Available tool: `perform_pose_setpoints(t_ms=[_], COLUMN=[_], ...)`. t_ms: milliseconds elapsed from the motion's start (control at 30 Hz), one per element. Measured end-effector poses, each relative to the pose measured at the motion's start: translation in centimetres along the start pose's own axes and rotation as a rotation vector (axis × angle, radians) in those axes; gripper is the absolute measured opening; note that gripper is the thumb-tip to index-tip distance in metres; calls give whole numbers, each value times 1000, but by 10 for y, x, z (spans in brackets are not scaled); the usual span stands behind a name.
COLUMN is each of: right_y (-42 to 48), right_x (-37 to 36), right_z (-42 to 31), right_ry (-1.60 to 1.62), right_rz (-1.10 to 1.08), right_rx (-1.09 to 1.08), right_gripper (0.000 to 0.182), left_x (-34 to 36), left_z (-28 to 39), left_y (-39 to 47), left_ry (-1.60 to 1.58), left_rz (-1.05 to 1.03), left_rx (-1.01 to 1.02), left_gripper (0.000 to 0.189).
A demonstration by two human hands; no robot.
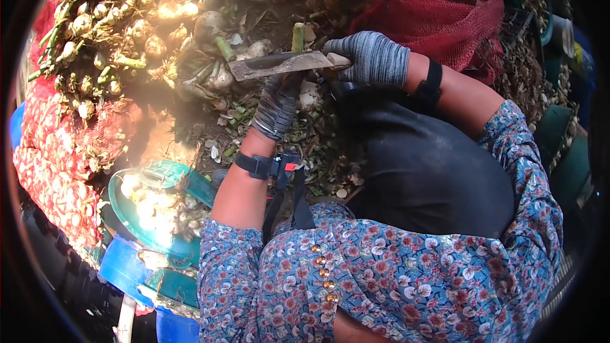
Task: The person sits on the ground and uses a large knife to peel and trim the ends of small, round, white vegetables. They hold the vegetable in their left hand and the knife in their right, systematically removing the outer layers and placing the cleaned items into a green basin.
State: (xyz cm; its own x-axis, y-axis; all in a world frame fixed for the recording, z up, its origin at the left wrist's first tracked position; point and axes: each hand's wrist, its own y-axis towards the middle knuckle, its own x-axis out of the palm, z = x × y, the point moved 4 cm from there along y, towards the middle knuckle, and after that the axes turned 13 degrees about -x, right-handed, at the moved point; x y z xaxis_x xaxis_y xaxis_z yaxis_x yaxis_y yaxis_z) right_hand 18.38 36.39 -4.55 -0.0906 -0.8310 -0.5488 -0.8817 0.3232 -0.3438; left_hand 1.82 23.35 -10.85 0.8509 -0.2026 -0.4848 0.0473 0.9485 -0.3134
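Observation:
My right hand [374, 59], in a grey knit glove, grips the pale handle [339, 60] of a broad-bladed knife. The knife's worn metal blade [281, 65] points left, across the top of my left hand [279, 105], which wears a similar glove. Behind the blade a cut green garlic stem [298, 38] stands upright, in line with my left hand. The fingers seem closed around this garlic, but the blade hides their tips. A whitish garlic bulb [310, 97] shows just right of my left hand; whether it is held or lies behind is unclear.
Garlic bulbs with stems [143, 33] are heaped at upper left, beside a filled red mesh sack [57, 152]. Another red mesh sack [443, 14] lies at upper right. A green basin [116, 195] holds trimmed garlic at lower left. Leaf and stem scraps [305, 152] litter the ground.

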Motion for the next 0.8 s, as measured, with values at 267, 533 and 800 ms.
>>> perform_pose_setpoints(t_ms=[267,533,800], right_y=[-3,40,45], right_x=[4,-5,41], right_z=[23,3,3], right_ry=[439,828,1218], right_rz=[151,334,107], right_rx=[161,223,462], right_gripper=[54,35,38], left_x=[-38,-65,-59], left_z=[24,57,35], left_y=[-16,-3,13], left_ry=[126,-1126,-1154], left_rz=[1,-157,70], left_rx=[136,-204,-156], left_gripper=[33,82,72])
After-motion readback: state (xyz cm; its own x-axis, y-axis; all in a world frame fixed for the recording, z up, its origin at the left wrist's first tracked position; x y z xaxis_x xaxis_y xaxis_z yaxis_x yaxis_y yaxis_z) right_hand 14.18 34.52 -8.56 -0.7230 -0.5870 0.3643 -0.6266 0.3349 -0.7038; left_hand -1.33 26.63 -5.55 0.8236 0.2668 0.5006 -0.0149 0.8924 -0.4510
